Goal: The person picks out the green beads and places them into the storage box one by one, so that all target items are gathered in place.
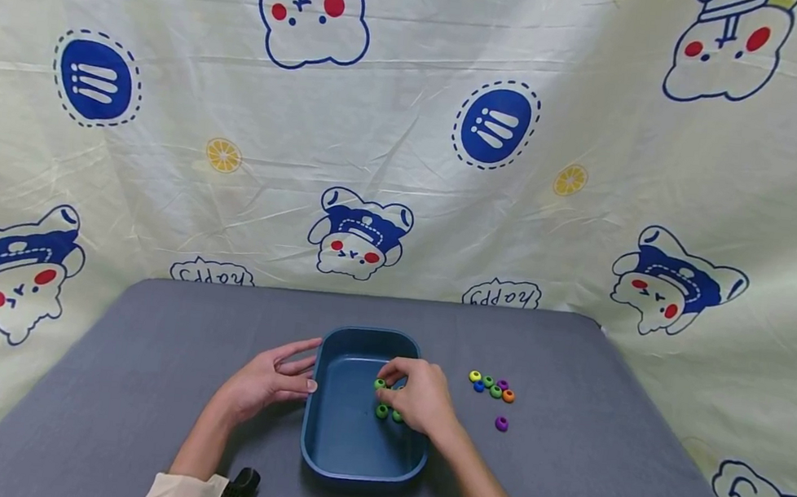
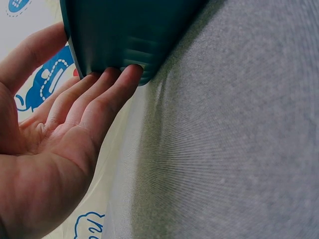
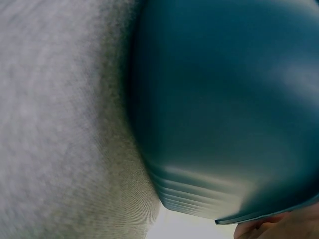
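A blue rectangular tray [image 1: 338, 455] stands on the grey table. My left hand [image 1: 268, 381] is at its left wall, the fairly straight fingers touching the outside and the thumb at the rim; the left wrist view shows these fingers [image 2: 102, 107] against the tray wall. Over the tray's right half, my right hand [image 1: 421, 399] pinches a green bead [image 1: 380, 383] between thumb and fingertips. Below it on the tray floor lie green beads [image 1: 381, 412], partly hidden by that hand. In the right wrist view the tray's outer wall [image 3: 214, 109] covers most of the hand.
Right of the tray, several loose beads lie in a cluster, among them a yellow bead [image 1: 476, 377], a blue bead [image 1: 479, 386] and an orange bead [image 1: 509, 396]. A purple bead [image 1: 501, 424] lies apart, nearer me. A printed cloth [image 1: 411, 135] hangs behind the table [image 1: 196, 340].
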Available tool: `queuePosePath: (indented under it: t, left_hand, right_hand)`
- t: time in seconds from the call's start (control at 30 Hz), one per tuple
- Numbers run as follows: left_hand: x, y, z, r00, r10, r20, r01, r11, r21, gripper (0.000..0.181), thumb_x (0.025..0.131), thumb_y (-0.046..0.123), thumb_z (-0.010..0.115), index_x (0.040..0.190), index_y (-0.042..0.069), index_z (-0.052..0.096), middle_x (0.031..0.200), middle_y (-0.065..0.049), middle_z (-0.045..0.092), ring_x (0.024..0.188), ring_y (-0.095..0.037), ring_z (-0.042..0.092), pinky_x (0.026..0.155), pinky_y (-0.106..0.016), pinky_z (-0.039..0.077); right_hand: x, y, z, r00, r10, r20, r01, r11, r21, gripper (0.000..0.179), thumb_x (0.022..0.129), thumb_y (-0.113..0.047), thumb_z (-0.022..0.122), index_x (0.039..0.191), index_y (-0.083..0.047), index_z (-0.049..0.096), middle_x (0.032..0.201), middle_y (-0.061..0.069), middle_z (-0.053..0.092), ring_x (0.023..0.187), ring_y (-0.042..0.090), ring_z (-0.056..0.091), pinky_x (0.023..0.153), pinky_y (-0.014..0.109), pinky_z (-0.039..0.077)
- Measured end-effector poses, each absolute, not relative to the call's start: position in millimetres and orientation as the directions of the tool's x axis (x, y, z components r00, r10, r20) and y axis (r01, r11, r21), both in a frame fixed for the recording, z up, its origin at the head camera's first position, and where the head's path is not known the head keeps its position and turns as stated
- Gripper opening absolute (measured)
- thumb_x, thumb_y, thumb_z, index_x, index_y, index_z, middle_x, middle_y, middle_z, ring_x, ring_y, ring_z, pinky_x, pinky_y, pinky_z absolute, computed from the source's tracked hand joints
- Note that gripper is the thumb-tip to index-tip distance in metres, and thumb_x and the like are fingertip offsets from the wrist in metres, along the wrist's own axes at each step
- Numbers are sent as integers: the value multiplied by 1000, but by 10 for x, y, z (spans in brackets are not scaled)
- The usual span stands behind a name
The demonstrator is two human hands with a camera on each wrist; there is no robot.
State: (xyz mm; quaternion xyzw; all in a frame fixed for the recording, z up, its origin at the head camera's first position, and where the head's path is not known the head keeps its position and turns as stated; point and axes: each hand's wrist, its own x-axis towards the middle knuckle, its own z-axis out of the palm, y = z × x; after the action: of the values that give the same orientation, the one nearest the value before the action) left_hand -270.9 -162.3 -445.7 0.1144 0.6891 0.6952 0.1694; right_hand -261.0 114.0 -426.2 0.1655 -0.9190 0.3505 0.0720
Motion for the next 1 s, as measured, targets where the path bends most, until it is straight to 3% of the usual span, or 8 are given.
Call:
queuePosePath:
  t: [1.0]
  left_hand:
    - [-2708, -1620, -4459, -916, 392, -83, -82, 19, 996, 73, 93, 5, 71, 157, 10, 36, 157, -21, 42, 139, -37, 51, 98, -39, 56]
  right_hand:
    - [-2605, 1124, -4278, -942, -238, 236, -334, 727, -599, 10, 85, -18, 83, 93, -16, 77, 85, -2, 73, 72, 10, 60, 60, 24, 47]
